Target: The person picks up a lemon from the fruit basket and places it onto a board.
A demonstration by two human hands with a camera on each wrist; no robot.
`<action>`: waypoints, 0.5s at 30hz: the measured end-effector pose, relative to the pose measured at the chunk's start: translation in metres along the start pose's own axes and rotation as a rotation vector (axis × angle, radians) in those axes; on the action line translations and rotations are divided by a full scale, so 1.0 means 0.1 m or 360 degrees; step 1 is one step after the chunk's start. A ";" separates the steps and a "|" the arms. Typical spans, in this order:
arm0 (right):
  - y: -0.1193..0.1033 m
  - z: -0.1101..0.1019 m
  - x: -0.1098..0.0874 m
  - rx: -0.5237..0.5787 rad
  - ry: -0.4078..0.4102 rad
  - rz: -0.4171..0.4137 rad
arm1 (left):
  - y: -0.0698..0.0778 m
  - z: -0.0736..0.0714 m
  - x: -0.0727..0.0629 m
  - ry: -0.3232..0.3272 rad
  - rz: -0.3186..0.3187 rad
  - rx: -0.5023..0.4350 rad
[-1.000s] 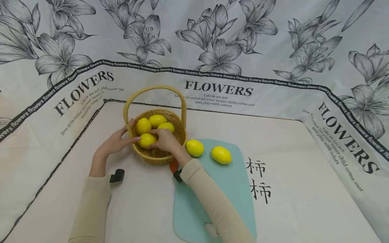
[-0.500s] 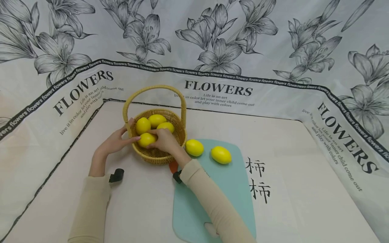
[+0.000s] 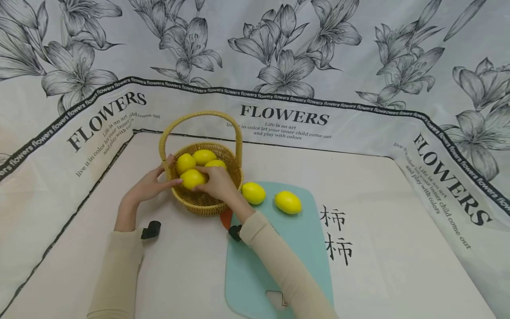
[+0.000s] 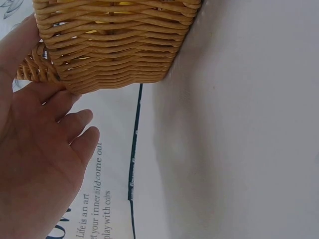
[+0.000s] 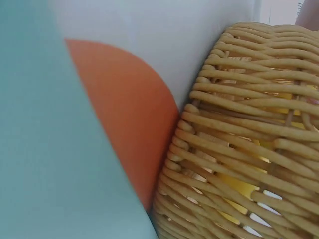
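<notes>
A wicker basket (image 3: 205, 209) with a tall arched handle (image 3: 199, 114) stands on the table and holds several lemons. My right hand (image 3: 219, 182) reaches over its right rim and pinches the front lemon (image 3: 193, 179), which sits raised above the basket floor. On the left, my left hand (image 3: 148, 187) grips the basket near the handle's base, its thumb over the rim close to that lemon. In the left wrist view, fingers (image 4: 79, 122) of this hand bend beside the woven wall (image 4: 114, 55). The right wrist view shows the basket's side (image 5: 239, 134) but not the right hand.
Right of the basket lies a pale green cutting board (image 3: 279, 248) with two lemons on it, a nearer one (image 3: 253, 193) and a farther one (image 3: 288, 202). An orange patch (image 5: 127, 109) shows between board and basket. Flower-printed cloth (image 3: 284, 113) encloses the table's back and sides.
The front lemon has risen slightly in my right hand's pinch. My left hand stays at the basket's left side. The whole head view has shifted a little.
</notes>
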State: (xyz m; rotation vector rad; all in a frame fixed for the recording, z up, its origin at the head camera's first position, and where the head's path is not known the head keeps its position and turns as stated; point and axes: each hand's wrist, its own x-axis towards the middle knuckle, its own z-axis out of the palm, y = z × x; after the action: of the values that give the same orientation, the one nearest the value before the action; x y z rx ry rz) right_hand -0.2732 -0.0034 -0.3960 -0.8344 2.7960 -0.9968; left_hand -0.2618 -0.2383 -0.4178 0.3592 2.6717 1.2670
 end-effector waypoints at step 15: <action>-0.03 -0.16 -0.10 -0.0020 0.0101 0.0037 | 0.04 -0.01 -0.02 -0.0018 -0.0036 -0.0004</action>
State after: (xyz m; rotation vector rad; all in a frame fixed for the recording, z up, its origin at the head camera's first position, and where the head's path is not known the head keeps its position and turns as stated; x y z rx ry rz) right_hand -0.2666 0.0092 -0.3834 -0.7829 2.8609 -1.0211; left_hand -0.2594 -0.2376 -0.4143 0.3336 2.6570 1.2582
